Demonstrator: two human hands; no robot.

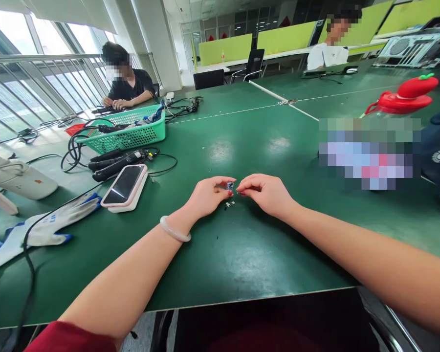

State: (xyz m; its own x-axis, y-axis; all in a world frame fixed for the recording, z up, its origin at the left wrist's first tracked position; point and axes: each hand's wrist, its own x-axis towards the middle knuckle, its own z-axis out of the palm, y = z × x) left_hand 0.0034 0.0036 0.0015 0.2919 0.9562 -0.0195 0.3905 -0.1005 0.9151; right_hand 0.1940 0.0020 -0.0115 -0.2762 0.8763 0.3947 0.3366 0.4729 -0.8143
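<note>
Between the thumb and fingers of my left hand (pixel 211 194) is a small square part with a dark blue, patterned face (pixel 230 186), perhaps a little circuit board. My right hand (pixel 266 191) is pinched closed just to the right of it, thumb against fingers. Whatever tiny thing sits in that pinch is too small to name. Below my left fingertips, a small pale flat piece (pixel 231 204) lies on the green table (pixel 249 254), with a tiny dark bit beside it.
To the left lie a phone (pixel 126 185) on a pale case, a work glove (pixel 55 225), black cabled tools (pixel 121 164) and a green basket (pixel 128 129). On the right stands a red-lidded bottle (pixel 403 102). Two people sit across the table.
</note>
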